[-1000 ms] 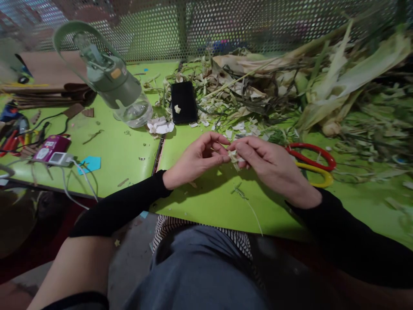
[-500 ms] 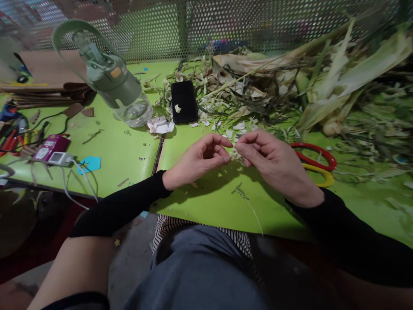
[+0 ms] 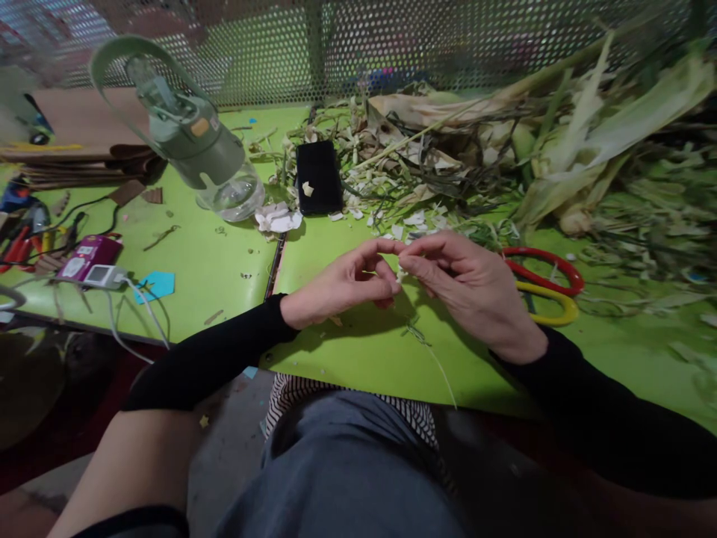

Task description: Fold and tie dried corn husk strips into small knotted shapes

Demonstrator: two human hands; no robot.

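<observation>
My right hand (image 3: 470, 288) is closed in a pinch, thumb against forefinger, on a small pale plant-like piece (image 3: 401, 275). Its exact kind is too small to make out. Facing it, my left hand (image 3: 350, 280) has curled fingers, the thumb tip at the same piece and the forefinger reaching to the right fingertips. Below the hands, a thin green strand (image 3: 417, 334) with a pale tail lies on the green tabletop (image 3: 358, 359). Scissors with one red and one yellow handle loop (image 3: 552, 306) lie beside my right wrist, their blades hidden.
Dried corn husks and shreds (image 3: 448, 149) pile up behind the hands. A black phone (image 3: 319, 177) lies near a tilted-looking water bottle (image 3: 207, 142) and crumpled white scraps (image 3: 278, 217). At left are a purple box (image 3: 89, 256), cables, pliers (image 3: 22, 243) and folded brown paper (image 3: 89, 161).
My right hand has shifted slightly left, and the left hand's fingers have come up to it. The pale piece now shows between the fingertips. The things on the table stay put.
</observation>
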